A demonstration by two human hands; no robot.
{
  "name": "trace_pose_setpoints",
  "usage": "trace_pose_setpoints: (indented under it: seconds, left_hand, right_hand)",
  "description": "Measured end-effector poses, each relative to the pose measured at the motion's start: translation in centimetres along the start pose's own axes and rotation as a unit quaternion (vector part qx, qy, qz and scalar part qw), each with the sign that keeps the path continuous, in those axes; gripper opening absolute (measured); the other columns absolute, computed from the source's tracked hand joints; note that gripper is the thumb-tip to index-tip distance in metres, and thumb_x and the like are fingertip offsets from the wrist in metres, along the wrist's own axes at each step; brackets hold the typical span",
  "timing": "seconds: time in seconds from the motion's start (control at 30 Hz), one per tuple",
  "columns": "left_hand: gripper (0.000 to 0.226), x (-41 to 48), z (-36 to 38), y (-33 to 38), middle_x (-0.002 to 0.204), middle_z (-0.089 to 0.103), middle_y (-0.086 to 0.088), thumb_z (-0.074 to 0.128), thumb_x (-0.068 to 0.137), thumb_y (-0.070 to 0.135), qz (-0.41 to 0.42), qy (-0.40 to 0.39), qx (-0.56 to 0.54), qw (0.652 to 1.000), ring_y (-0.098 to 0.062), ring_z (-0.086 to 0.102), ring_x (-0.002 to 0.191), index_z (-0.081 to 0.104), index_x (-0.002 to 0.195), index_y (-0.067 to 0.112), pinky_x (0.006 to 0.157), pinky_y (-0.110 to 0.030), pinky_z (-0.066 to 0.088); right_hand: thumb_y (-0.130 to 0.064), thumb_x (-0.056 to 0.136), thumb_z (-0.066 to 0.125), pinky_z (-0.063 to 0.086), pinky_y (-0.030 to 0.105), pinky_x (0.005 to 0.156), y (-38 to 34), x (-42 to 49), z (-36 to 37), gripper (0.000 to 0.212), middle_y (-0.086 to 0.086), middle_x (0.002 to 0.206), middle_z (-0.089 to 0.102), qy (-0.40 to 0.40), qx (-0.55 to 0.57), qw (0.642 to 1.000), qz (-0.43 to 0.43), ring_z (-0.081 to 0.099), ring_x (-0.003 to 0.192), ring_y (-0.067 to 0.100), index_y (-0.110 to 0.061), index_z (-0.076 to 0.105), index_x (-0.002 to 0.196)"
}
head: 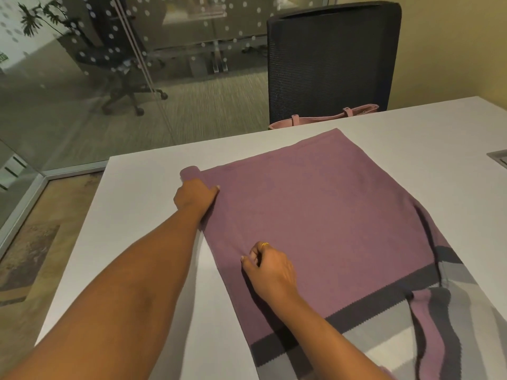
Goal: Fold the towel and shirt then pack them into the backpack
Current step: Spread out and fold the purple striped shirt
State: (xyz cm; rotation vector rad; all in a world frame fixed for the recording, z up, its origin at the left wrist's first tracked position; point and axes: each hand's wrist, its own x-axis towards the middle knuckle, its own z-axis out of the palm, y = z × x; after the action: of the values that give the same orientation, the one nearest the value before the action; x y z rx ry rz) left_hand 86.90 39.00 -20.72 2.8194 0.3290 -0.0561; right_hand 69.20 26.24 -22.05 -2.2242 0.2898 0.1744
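Note:
A mauve knit shirt with dark and light grey stripes lies spread flat on the white table. My left hand grips its left edge near the far corner, where the fabric bunches into a small roll. My right hand pinches the same left edge closer to me, thumb and forefinger closed on the cloth. A sleeve lies folded over the body at the right. A pink bag rests on the chair seat beyond the table's far edge. No towel is in view.
A black mesh office chair stands behind the table's far edge. A glass wall runs along the left, with another chair behind it. A grey cable hatch sits in the table at the right. The table's left edge lies close to my left arm.

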Motion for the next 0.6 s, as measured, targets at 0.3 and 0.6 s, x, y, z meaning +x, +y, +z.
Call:
trace_pose_setpoints:
  seconds: [0.3, 0.6]
  left_hand:
    - [0.033, 1.5, -0.7, 1.6, 0.120, 0.058, -0.018, 0.046, 0.094, 0.021, -0.014, 0.028, -0.042, 0.999, -0.035, 0.056, 0.108, 0.054, 0.120, 0.002, 0.085, -0.039, 0.045]
    - [0.039, -0.1, 1.7, 3.8, 0.110, 0.063, -0.016, 0.034, 0.100, 0.031, 0.030, 0.013, -0.047, 0.998, -0.034, 0.058, 0.102, 0.061, 0.107, 0.004, 0.080, -0.037, 0.044]
  right_hand:
    - [-0.023, 0.091, 0.055, 0.028, 0.015, 0.040, 0.1, 0.7, 0.0, 0.032, -0.007, 0.060, 0.044, -0.019, 0.045, 0.999, -0.018, 0.037, 0.049, 0.004, -0.023, 0.036, 0.066]
    - [-0.026, 0.091, 0.056, 0.029, 0.011, 0.046, 1.2, 0.3, -0.8, 0.019, -0.013, 0.068, 0.044, 0.037, 0.051, 0.997, -0.037, 0.040, 0.055, 0.001, -0.024, 0.042, 0.079]
